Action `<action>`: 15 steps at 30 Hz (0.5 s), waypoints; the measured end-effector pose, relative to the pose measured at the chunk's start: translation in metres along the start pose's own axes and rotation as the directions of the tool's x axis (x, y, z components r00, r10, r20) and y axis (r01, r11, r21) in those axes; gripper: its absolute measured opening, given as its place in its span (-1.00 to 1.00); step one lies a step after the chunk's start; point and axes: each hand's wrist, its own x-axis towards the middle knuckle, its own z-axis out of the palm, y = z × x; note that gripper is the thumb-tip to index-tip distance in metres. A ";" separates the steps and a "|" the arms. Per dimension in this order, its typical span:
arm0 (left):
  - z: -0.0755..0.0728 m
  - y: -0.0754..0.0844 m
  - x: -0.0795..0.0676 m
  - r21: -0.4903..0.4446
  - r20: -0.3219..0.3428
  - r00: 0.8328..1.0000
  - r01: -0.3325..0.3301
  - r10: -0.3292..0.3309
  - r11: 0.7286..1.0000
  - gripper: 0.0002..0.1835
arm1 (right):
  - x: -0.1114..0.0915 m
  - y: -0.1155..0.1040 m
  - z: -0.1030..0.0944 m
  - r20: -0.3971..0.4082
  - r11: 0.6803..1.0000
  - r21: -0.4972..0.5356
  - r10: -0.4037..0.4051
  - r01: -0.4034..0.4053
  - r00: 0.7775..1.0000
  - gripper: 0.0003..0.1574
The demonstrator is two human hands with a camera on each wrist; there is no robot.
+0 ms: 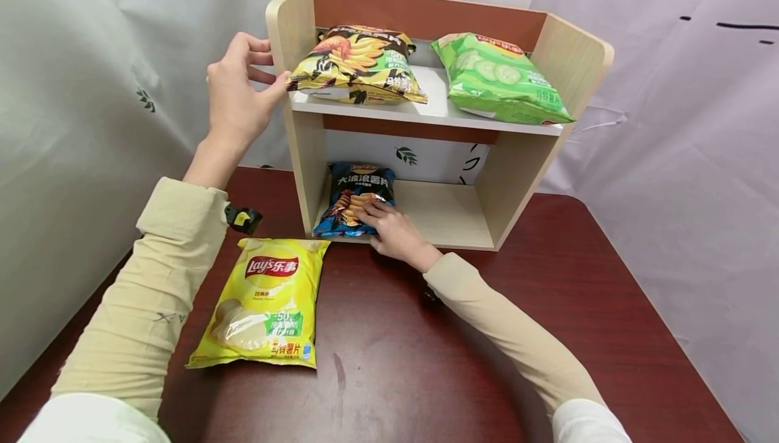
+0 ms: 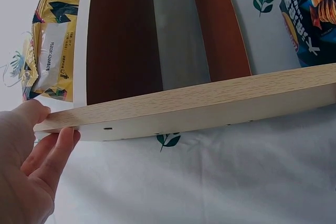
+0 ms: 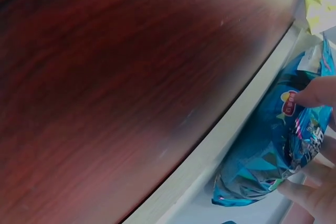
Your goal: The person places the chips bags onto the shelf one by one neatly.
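On the lower level of a two-level wooden shelf [image 1: 429,110], at its left end, leans a dark blue bag of potato chips [image 1: 365,182]. My right hand [image 1: 399,235] holds this bag near its lower right side; in the right wrist view the thumb [image 3: 317,92] lies against one side while the fingers spread over another. Up at the left, my left hand [image 1: 236,95] pinches the front edge of the shelf's side panel [image 2: 173,106], thumb on one face and fingers on the other. Close to that thumb sits a black and yellow chip bag [image 1: 359,64] on the upper level.
A green chip bag [image 1: 502,81] lies at the upper level's right. On the dark red table [image 1: 389,362], a yellow chip bag [image 1: 262,304] lies flat before the shelf's left end. White cloth [image 1: 688,125] hangs behind and to both sides.
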 end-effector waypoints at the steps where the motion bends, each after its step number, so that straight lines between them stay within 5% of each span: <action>1: 0.000 0.000 0.000 0.000 0.001 1.000 0.001 -0.001 1.000 -0.57 | 0.000 -0.001 0.001 0.002 1.000 -0.004 0.003 -0.003 1.000 -0.27; 15: -0.001 -0.001 -0.001 0.005 -0.006 1.000 -0.018 0.018 1.000 -0.58 | 0.003 -0.008 0.003 -0.016 0.998 -0.040 0.039 -0.040 0.999 -0.27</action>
